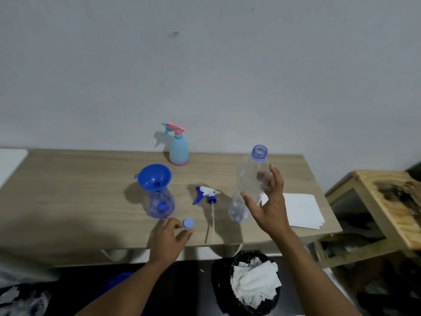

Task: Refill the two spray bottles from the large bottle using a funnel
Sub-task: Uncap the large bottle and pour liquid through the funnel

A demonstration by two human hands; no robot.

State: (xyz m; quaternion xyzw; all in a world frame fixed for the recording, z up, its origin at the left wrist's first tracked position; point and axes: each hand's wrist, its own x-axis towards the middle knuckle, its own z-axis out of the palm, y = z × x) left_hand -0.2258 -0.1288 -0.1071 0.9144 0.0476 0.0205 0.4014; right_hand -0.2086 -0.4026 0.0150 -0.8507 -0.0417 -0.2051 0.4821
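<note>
Weight should be slight here: the large bottle (247,185) looks empty or nearly so, which makes it light and easy to knock over. Its thin clear wall would likely dent under a hard squeeze and may be slick if wet. The waist, where the body narrows, looks the best place to hold it.

It stands uncapped at the right of the table (68,190), a blue ring at its neck and ribbed near the base. The right hand (271,206) is spread loosely about it, thumb in front and fingers seen through the plastic behind. The fingers lie straight, not clamped.

Near the front edge, the left hand (169,238) curls finger and thumb on the blue cap (188,223) and seems to pinch it.

Left of centre stands the clear spray bottle (159,205), a blue funnel (155,177) seated in its neck. Its trigger sprayer (206,194) lies between the two clear bottles. The pink-and-blue spray bottle (178,149) stands far back against the wall, head still on. Sheets of paper (303,210) lie to the right.
</note>
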